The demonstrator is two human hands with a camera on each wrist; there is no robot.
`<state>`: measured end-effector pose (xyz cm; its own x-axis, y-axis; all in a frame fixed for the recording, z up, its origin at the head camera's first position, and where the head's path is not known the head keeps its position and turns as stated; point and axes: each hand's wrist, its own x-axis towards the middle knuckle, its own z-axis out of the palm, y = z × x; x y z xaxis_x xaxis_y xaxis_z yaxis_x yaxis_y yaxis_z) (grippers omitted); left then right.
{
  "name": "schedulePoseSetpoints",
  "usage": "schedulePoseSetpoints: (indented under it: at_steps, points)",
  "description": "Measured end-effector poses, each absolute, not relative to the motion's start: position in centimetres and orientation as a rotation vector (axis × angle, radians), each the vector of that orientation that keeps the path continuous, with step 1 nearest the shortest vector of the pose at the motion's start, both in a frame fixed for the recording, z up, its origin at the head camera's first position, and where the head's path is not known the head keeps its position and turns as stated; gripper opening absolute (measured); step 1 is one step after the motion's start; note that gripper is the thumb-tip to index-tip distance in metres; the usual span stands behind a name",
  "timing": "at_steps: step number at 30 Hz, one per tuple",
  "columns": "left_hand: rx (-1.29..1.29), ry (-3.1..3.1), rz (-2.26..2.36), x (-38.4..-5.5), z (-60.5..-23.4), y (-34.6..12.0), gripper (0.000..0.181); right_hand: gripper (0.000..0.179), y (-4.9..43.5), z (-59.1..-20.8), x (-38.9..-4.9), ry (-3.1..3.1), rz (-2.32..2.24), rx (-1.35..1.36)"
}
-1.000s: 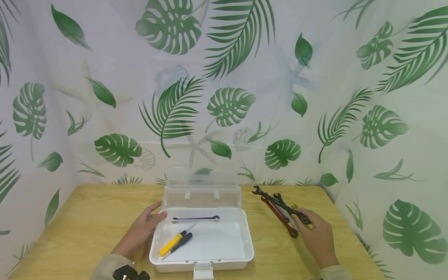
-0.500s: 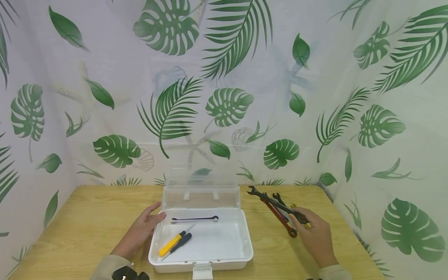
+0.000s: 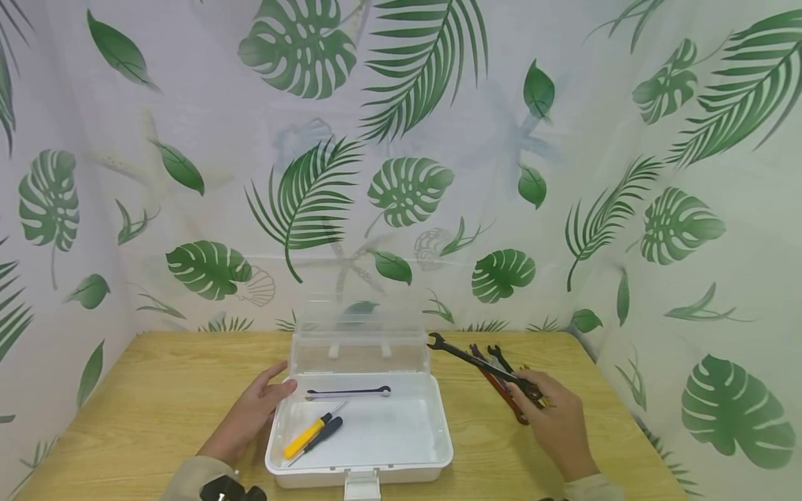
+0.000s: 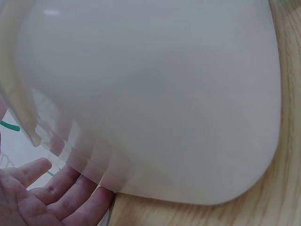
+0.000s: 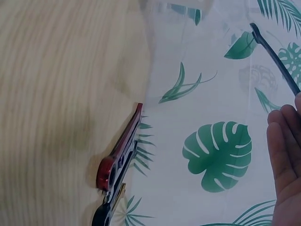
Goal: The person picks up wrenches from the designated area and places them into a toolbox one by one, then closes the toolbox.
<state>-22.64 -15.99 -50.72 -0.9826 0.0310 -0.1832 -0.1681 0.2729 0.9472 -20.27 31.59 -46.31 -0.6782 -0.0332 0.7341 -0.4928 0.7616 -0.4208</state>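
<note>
A white toolbox (image 3: 438,435) stands on the table with its clear lid (image 3: 360,348) raised. My left hand (image 3: 253,414) holds its back left corner, thumb over the rim; in the left wrist view the fingers (image 4: 77,195) lie against the outer wall. Inside are a purple wrench (image 3: 347,392), a yellow screwdriver (image 3: 303,437) and a black screwdriver (image 3: 326,433). To the right of the box, my right hand (image 3: 554,410) grips a black wrench (image 3: 466,357) by one end. Its open jaw end points up and left, near the lid's right edge.
Below the held wrench, a red wrench (image 3: 519,413) and another black wrench (image 3: 498,356) lie among several wrenches at the table's right. Partly hidden is a yellow one (image 5: 123,188). A leaf-patterned curtain (image 3: 401,209) hangs behind the wooden table (image 3: 169,376).
My right hand has moved a little left with the black wrench, bringing its tip closer to the toolbox. The left hand and the toolbox have hardly moved.
</note>
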Motion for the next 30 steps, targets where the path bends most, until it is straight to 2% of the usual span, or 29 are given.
schedulePoseSetpoints:
  at_steps: [16,30]
  points:
    - [-0.123,2.335,1.846,-22.6,-50.7,-15.9,0.083,0.033,30.0,-46.1,-21.1,-2.155,0.879,0.581]
    - [-0.122,2.343,1.829,-22.4,-50.5,-15.9,0.083,0.032,29.1,-46.1,-21.4,-2.189,0.915,0.623]
